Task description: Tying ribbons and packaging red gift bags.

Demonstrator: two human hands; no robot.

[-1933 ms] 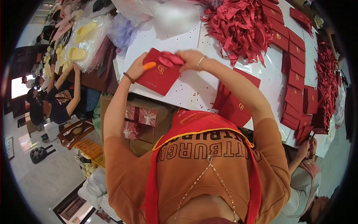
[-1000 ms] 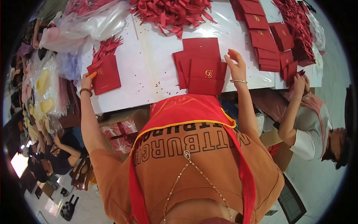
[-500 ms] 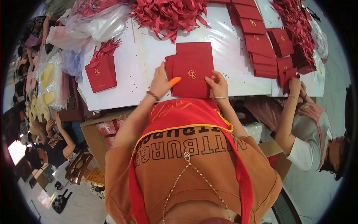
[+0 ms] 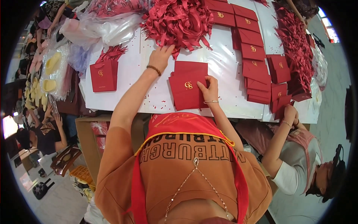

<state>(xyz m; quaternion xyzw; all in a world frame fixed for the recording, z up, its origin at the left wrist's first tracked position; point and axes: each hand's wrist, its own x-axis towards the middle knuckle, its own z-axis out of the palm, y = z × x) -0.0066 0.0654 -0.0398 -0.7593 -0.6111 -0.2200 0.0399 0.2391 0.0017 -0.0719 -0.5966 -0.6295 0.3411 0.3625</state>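
A stack of flat red paper bags (image 4: 186, 99) with a gold monogram lies before me near the table's front edge, its layers slightly fanned. My right hand (image 4: 210, 90) grips the stack's right side, thumb on the top face and the other fingers at the edge. Farther out, my left hand (image 4: 161, 59) reaches to the near edge of a big heap of red ribbons (image 4: 179, 24). Its fingers are stretched out, with the fingertips beside a loose ribbon end; whether they touch it I cannot tell.
One red bag with ribbons (image 4: 104, 76) stands at left, near clear plastic wrapping (image 4: 108, 30). Rows of red bags (image 4: 255, 71) line the right side. A co-worker's hands (image 4: 291, 114) handle bags at far right. Another ribbon pile (image 4: 296, 48) lies beyond; a cardboard box (image 4: 87, 138) sits below the table.
My left hand has left the bags and moved away from me to the ribbon heap. The right hand stays on the stack, which now looks tilted and fanned.
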